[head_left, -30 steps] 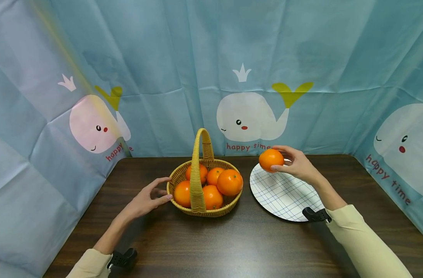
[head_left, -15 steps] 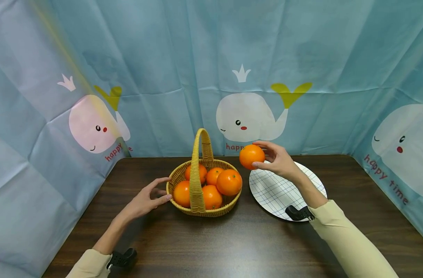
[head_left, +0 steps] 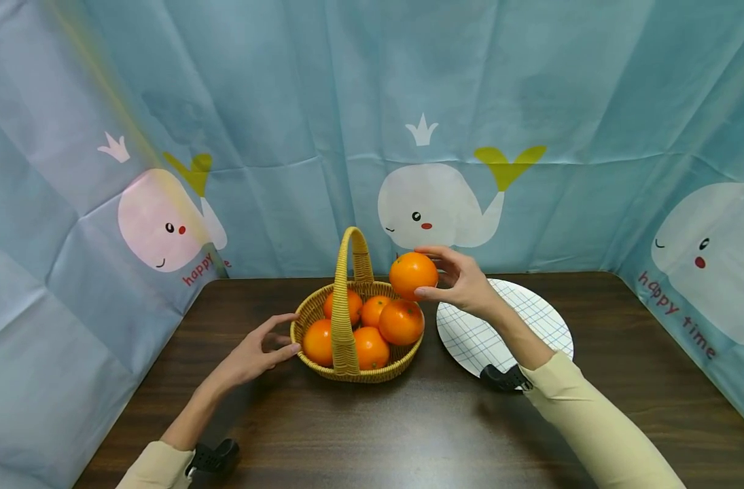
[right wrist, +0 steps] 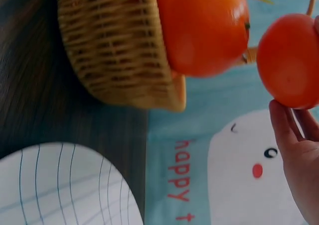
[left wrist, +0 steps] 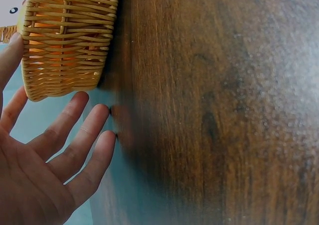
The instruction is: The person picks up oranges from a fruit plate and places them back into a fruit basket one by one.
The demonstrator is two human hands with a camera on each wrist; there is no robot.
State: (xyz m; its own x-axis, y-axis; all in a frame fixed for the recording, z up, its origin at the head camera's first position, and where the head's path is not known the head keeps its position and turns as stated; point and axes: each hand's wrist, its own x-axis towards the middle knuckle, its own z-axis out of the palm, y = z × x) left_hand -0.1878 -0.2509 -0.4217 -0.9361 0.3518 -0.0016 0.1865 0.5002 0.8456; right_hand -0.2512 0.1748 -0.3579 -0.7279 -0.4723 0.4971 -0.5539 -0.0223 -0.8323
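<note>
My right hand holds an orange between thumb and fingers, raised at the back right of a yellow wicker basket. In the right wrist view the held orange is apart from the big orange that bulges over the basket's rim. Several oranges lie inside, partly hidden by the arched handle. At the basket's left end my left hand touches the rim with thumb and index fingertips. Its other fingers are spread and hold nothing, as the left wrist view shows.
To the basket's right lies a round white plate with a blue grid, partly covered by my right forearm. Both stand on a dark wooden table. A light blue curtain with printed whales hangs close behind the table's back edge and sides.
My right hand has carried the orange leftward from over the plate to the basket's right side, rising slightly. The left hand has stayed at the basket's left rim.
</note>
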